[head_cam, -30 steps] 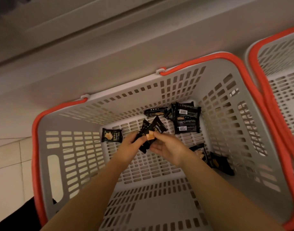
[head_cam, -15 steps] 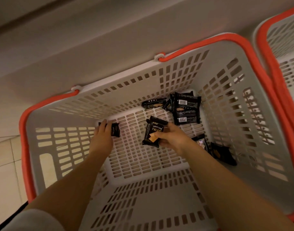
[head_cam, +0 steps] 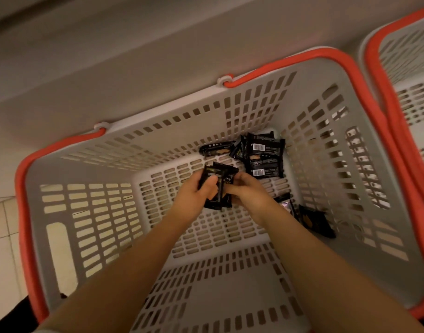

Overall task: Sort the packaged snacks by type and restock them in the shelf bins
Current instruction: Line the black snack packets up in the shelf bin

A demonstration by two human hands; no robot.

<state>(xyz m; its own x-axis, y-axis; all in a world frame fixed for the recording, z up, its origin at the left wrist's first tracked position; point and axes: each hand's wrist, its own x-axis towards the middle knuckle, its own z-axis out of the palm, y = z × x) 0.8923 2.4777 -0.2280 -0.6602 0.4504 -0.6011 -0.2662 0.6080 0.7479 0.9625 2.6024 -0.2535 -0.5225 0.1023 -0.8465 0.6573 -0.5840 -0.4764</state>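
Both hands are back together over the middle of the big grey slotted plastic basket with the orange rim [head_cam: 345, 75], where half a second ago they were apart. The left hand [head_cam: 194, 197] has brought over the small black glossy snack packet [head_cam: 209, 175] it was reaching for at the basket's left side, and now grips it. The right hand [head_cam: 248, 192] pinches a black snack wrapper [head_cam: 226, 181] just beside it. A pile of black barcoded snack packs [head_cam: 264, 155] sits in the far right corner. Two more dark packets [head_cam: 314, 221] lie against the right wall. A second slotted basket [head_cam: 413, 97] stands alongside.
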